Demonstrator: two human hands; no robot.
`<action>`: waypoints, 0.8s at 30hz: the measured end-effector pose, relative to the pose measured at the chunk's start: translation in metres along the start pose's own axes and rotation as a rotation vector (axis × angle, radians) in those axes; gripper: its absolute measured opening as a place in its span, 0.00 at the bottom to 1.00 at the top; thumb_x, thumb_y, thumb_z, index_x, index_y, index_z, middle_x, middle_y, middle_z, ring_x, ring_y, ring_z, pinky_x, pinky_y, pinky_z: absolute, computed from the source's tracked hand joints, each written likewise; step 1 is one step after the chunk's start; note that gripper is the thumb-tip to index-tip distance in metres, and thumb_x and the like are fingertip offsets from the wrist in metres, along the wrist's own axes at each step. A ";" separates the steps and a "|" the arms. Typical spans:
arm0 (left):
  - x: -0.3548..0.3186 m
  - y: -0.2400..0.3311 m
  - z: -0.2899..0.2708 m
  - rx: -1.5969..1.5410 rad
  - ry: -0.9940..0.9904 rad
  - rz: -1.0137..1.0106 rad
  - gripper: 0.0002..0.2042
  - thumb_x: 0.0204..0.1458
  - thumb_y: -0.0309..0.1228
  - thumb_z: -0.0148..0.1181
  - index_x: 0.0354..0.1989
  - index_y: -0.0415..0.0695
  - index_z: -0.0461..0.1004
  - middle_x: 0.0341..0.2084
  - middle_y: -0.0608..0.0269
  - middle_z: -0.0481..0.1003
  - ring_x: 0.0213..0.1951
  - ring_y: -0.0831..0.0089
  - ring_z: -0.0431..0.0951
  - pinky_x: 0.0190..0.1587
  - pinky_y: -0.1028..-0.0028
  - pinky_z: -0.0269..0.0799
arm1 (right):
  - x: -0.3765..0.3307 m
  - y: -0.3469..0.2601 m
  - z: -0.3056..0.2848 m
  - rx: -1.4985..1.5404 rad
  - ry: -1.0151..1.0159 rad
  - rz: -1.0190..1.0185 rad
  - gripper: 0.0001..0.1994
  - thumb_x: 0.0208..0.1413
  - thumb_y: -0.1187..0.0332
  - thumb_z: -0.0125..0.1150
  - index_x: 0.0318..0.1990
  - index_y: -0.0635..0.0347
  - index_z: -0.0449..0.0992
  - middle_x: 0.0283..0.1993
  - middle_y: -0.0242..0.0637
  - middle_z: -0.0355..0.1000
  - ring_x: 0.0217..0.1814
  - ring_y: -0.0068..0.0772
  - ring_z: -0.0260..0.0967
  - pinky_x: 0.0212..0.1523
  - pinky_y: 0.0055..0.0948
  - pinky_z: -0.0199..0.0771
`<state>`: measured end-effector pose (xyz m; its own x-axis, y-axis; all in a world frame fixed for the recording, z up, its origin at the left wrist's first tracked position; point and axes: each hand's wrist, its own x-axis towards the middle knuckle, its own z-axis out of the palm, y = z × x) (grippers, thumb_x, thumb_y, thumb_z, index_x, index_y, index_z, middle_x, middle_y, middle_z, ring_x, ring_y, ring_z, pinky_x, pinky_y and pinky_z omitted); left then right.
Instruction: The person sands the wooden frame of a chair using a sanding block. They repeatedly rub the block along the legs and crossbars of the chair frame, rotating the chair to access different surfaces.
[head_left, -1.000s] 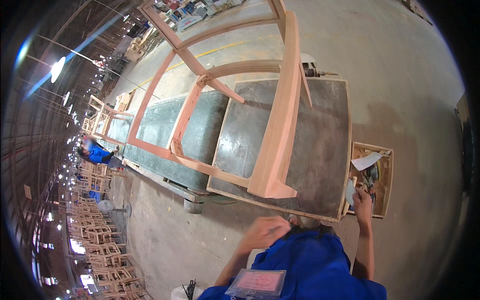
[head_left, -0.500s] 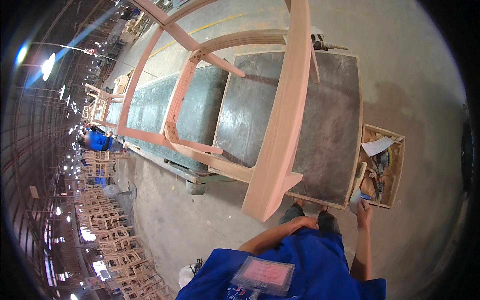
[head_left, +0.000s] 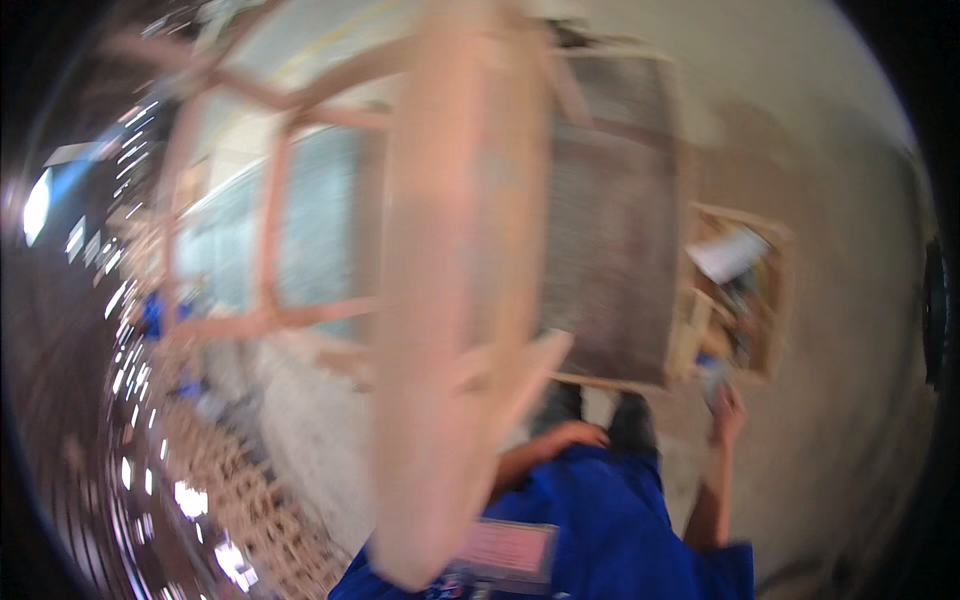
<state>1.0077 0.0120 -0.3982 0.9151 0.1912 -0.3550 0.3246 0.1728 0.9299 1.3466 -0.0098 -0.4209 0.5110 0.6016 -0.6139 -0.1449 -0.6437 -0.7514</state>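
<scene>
My right hand [head_left: 729,412] is out to the right, closed on a flat greyish piece [head_left: 715,380] whose kind is blurred. It is at the near edge of a wooden box [head_left: 780,300], which holds a white paper [head_left: 730,256] and tools I cannot make out. My left hand [head_left: 582,435] lies against my front at the waist; its fingers are too smeared to read. A large pale wooden furniture frame [head_left: 440,280] looms in front of me, its thick rail close and covering part of my left side. Neither hand touches the frame.
Below the frame stands a dark-topped table [head_left: 615,220] with light wooden edging. A greenish covered surface [head_left: 320,220] continues to the left. Many wooden chair frames [head_left: 250,490] are stacked at lower left. A blurred person in blue [head_left: 152,315] is far left.
The view has swung, so the wooden frame appears farther left and much nearer, and everything is blurred. My right hand still holds the flat piece, now against the box's near edge.
</scene>
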 end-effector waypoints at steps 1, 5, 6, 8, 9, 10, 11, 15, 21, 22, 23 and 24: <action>0.011 -0.021 0.006 0.015 -0.114 0.017 0.20 0.61 0.45 0.55 0.48 0.40 0.77 0.40 0.42 0.78 0.42 0.48 0.79 0.46 0.56 0.72 | 0.002 -0.011 0.000 -0.068 -0.028 -0.075 0.12 0.64 0.65 0.61 0.47 0.64 0.81 0.37 0.26 0.73 0.39 0.20 0.66 0.42 0.22 0.68; 0.017 -0.024 -0.004 -0.039 0.003 -0.167 0.17 0.57 0.42 0.54 0.34 0.38 0.76 0.29 0.43 0.77 0.36 0.49 0.79 0.40 0.55 0.70 | 0.031 -0.026 0.007 -0.229 0.181 -0.099 0.12 0.60 0.68 0.61 0.45 0.69 0.80 0.37 0.30 0.76 0.41 0.22 0.69 0.46 0.25 0.69; 0.009 -0.023 0.001 -0.011 0.057 -0.259 0.16 0.57 0.42 0.54 0.32 0.38 0.76 0.27 0.43 0.76 0.34 0.49 0.80 0.38 0.54 0.70 | 0.034 -0.027 0.010 -0.225 0.231 -0.110 0.12 0.59 0.68 0.62 0.46 0.66 0.81 0.38 0.33 0.78 0.42 0.25 0.71 0.46 0.27 0.70; 0.013 -0.021 0.007 -0.001 0.199 -0.298 0.16 0.57 0.41 0.55 0.32 0.38 0.76 0.25 0.43 0.76 0.31 0.49 0.80 0.36 0.54 0.70 | 0.050 -0.036 0.013 -0.322 0.298 -0.124 0.13 0.57 0.67 0.63 0.46 0.63 0.82 0.39 0.39 0.80 0.43 0.32 0.75 0.47 0.30 0.72; 0.013 -0.021 0.010 0.006 0.277 -0.327 0.16 0.56 0.40 0.55 0.31 0.37 0.76 0.24 0.43 0.76 0.30 0.49 0.80 0.35 0.53 0.70 | 0.057 -0.040 0.015 -0.411 0.309 -0.111 0.13 0.56 0.67 0.63 0.47 0.61 0.82 0.40 0.42 0.81 0.44 0.37 0.76 0.47 0.32 0.73; 0.010 -0.018 0.011 0.056 0.306 -0.372 0.16 0.57 0.41 0.55 0.32 0.37 0.76 0.24 0.43 0.76 0.30 0.50 0.79 0.35 0.54 0.70 | 0.063 -0.037 0.018 -0.477 0.314 -0.084 0.13 0.56 0.66 0.63 0.47 0.60 0.83 0.41 0.44 0.81 0.44 0.41 0.78 0.47 0.35 0.74; 0.009 -0.016 0.014 0.085 0.343 -0.404 0.16 0.57 0.41 0.54 0.33 0.37 0.77 0.25 0.43 0.76 0.30 0.50 0.79 0.35 0.54 0.70 | 0.069 -0.035 0.020 -0.577 0.247 -0.073 0.13 0.55 0.66 0.63 0.46 0.59 0.83 0.42 0.45 0.80 0.45 0.45 0.78 0.47 0.37 0.75; 0.017 -0.008 0.014 0.033 0.206 -0.493 0.18 0.57 0.42 0.55 0.35 0.37 0.78 0.29 0.42 0.78 0.31 0.52 0.80 0.37 0.56 0.71 | 0.082 -0.025 0.025 -1.003 0.170 -0.287 0.10 0.55 0.63 0.64 0.40 0.57 0.83 0.43 0.46 0.79 0.44 0.53 0.77 0.45 0.45 0.76; 0.030 -0.009 0.010 0.031 0.028 -0.314 0.15 0.59 0.40 0.57 0.43 0.40 0.79 0.37 0.49 0.80 0.40 0.56 0.81 0.44 0.63 0.74 | 0.084 -0.055 0.081 -0.801 -0.051 -0.369 0.20 0.54 0.51 0.65 0.41 0.59 0.81 0.41 0.51 0.78 0.43 0.55 0.77 0.45 0.49 0.75; 0.036 0.007 0.015 0.038 0.012 -0.277 0.15 0.59 0.39 0.57 0.45 0.40 0.79 0.39 0.50 0.81 0.41 0.56 0.81 0.45 0.64 0.74 | 0.096 -0.036 0.079 -0.850 -0.053 -0.304 0.22 0.53 0.48 0.66 0.42 0.60 0.81 0.41 0.51 0.79 0.44 0.55 0.77 0.45 0.49 0.75; 0.035 0.017 0.020 0.082 0.010 -0.233 0.14 0.60 0.37 0.56 0.48 0.41 0.78 0.40 0.52 0.81 0.42 0.56 0.81 0.45 0.65 0.74 | 0.107 -0.011 0.076 -0.899 -0.063 -0.220 0.25 0.52 0.45 0.66 0.42 0.60 0.81 0.42 0.52 0.79 0.44 0.55 0.77 0.45 0.49 0.75; 0.037 0.025 0.016 0.175 0.010 -0.172 0.15 0.61 0.36 0.56 0.50 0.42 0.78 0.41 0.53 0.81 0.43 0.56 0.81 0.46 0.66 0.74 | 0.119 0.013 0.074 -0.920 -0.037 -0.163 0.27 0.51 0.42 0.67 0.43 0.61 0.81 0.42 0.52 0.79 0.44 0.55 0.77 0.45 0.49 0.75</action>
<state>1.0530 0.0081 -0.3866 0.8408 0.1827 -0.5095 0.5125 0.0340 0.8580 1.3426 0.0878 -0.5216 0.4367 0.7219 -0.5368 0.6618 -0.6620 -0.3519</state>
